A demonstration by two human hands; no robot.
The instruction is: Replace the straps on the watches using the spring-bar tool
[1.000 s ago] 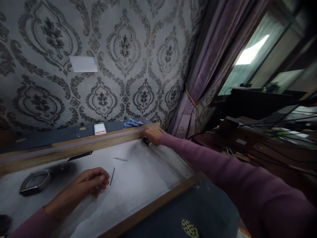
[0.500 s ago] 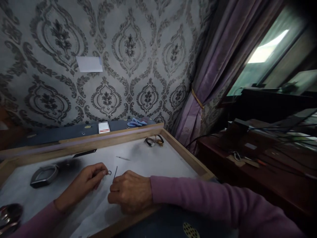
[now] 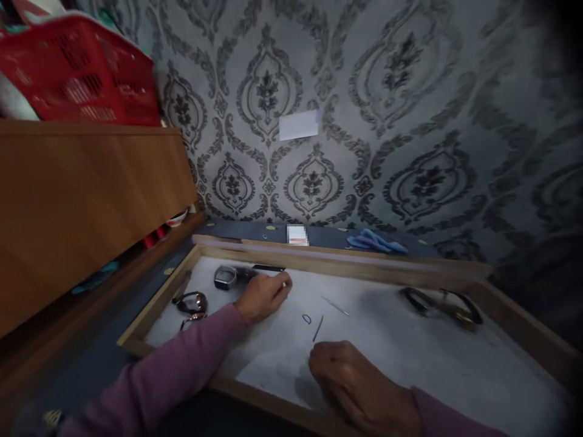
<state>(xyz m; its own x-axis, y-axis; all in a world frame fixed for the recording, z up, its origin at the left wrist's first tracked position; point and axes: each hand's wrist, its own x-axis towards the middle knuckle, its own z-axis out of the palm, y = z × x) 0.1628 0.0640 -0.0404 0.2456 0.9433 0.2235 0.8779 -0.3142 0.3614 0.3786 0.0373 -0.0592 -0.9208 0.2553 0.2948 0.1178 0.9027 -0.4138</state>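
My left hand point(image 3: 263, 296) hovers over the white-lined tray point(image 3: 268, 377), fingers loosely bent, with nothing visible in them. Just behind it lies a flat black strip point(image 3: 268, 267), and a square-faced watch point(image 3: 225, 277) is to its left. A small dark ring point(image 3: 306, 318) rests on the white lining between my hands. My right hand point(image 3: 355, 379) is closed, and a thin dark rod point(image 3: 317, 328) sticks out from its fingertips, pointing away from me. Beyond the rod lies a slim pointed metal tool point(image 3: 336, 305).
Two watches, one with a dark strap point(image 3: 416, 301) and a gold-toned one point(image 3: 462, 312), lie at the tray's right. Brown-toned watches point(image 3: 194, 301) lie at its left. A blue cloth point(image 3: 377, 241) and a small box point(image 3: 297, 235) sit behind the rim. A wooden cabinet point(image 3: 91, 206) bears a red basket point(image 3: 91, 67).
The view has swung left. My left hand has let go of the small dark ring, which now lies on the lining, and has moved toward the black strip. My right hand keeps the rod.
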